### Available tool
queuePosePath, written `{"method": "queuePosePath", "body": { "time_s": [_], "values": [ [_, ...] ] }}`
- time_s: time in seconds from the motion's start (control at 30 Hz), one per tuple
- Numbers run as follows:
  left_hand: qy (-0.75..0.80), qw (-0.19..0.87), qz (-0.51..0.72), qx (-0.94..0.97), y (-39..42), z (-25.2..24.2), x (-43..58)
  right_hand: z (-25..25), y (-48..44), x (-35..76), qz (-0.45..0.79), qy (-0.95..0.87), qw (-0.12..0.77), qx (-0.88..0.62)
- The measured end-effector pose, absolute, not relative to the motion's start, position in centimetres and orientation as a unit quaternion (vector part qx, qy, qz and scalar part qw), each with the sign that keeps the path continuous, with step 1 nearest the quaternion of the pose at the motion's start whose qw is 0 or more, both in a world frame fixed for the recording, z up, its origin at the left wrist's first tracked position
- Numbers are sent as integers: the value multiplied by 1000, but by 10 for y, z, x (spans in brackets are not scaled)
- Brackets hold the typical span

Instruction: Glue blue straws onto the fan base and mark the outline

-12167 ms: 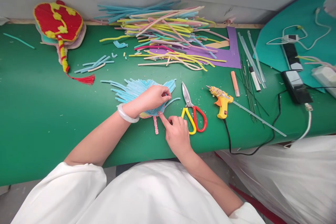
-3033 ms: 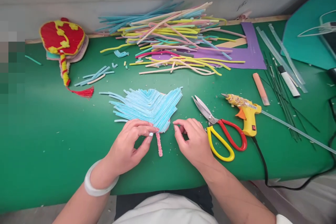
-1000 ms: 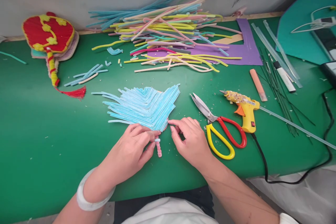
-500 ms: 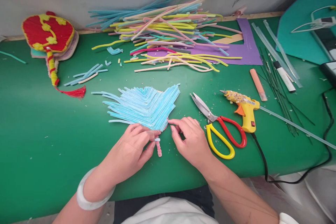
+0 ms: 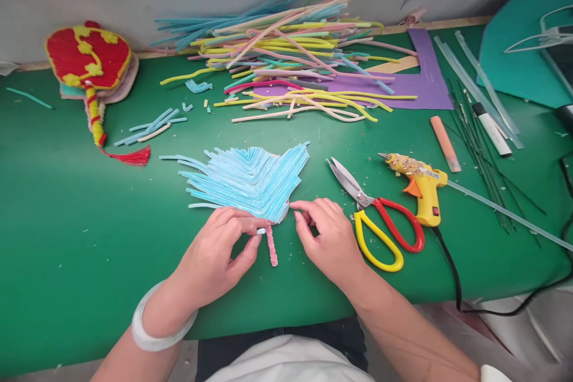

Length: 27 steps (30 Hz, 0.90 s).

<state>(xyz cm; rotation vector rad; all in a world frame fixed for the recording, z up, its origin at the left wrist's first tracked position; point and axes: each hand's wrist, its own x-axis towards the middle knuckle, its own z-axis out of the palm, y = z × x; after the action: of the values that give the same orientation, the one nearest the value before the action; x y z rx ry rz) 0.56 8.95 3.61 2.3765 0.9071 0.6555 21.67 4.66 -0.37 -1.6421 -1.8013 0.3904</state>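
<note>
A fan shape covered with pale blue pipe cleaners (image 5: pixel 250 182) lies on the green table in front of me. The strips form a V pattern, their loose ends jutting out at the left. A pink wrapped handle (image 5: pixel 272 248) points toward me from its lower tip. My left hand (image 5: pixel 228 242) is at the base of the handle, thumb and index finger pinching a short light blue pipe cleaner piece (image 5: pixel 261 231). At the fan's lower right edge rests the index fingertip of my right hand (image 5: pixel 324 233); its thumb is apart from that finger, with nothing seen between them.
Scissors (image 5: pixel 373 212) and a yellow glue gun (image 5: pixel 423 191) with a cord lie on the right. Behind them are glue sticks (image 5: pixel 477 89), green wires and a marker (image 5: pixel 492 129). Pipe cleaners (image 5: pixel 277 54) are heaped at the back. A finished red fan (image 5: pixel 85 59) lies at back left.
My left hand's fingers have shifted slightly left, away from the handle, with the blue piece still pinched. My right hand stays at the fan's edge. The view has shifted a little.
</note>
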Motion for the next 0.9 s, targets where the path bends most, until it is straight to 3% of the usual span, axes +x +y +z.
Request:
{"method": "queuePosePath", "body": {
  "time_s": [0.9],
  "values": [
    [343,269,227,871,91,18,9,-5,44,196,102,-681,293,-663]
  ]
}}
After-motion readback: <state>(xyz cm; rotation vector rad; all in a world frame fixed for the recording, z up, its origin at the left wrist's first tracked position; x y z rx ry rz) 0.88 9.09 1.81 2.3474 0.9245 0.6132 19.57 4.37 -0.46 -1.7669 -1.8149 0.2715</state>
